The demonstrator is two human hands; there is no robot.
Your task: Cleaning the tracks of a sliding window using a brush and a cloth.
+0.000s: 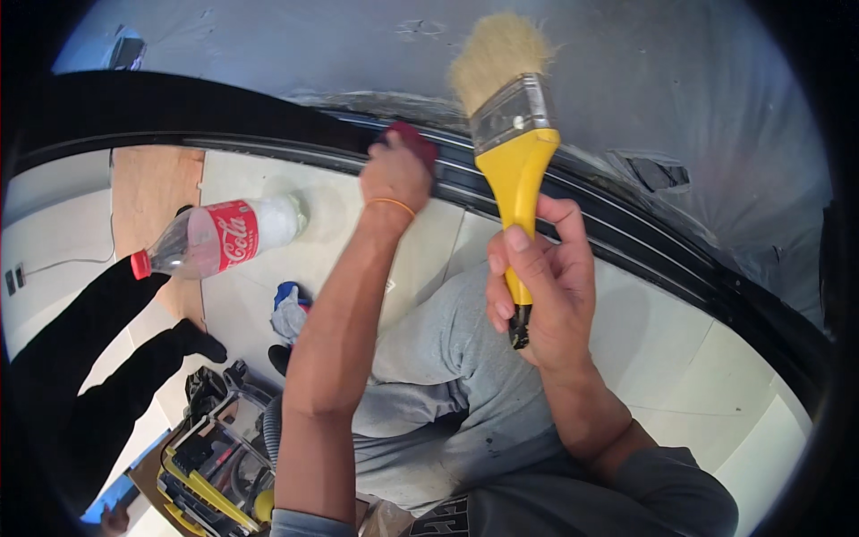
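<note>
My right hand point(550, 286) grips a paintbrush point(517, 174) by its yellow handle. The brush has a metal ferrule and pale bristles, which point up and away from me. Dark marks cover the handle's tip. My left hand point(395, 174) is stretched forward, with an orange band round the wrist. Its fingers press a dark red cloth point(415, 146) onto a long black ridged rail point(456, 163). Part of the cloth is hidden under the hand. Behind the rail, a greyish plastic sheet point(680, 89) spreads across the far side.
A clear plastic bottle point(217, 237) with red cap and label is on the pale floor at left. Near it lies a blue-and-grey crumpled item point(288, 311). An open yellow-and-black toolbox point(219, 456) sits lower left. Another person's black-clad legs point(67, 385) stand at far left.
</note>
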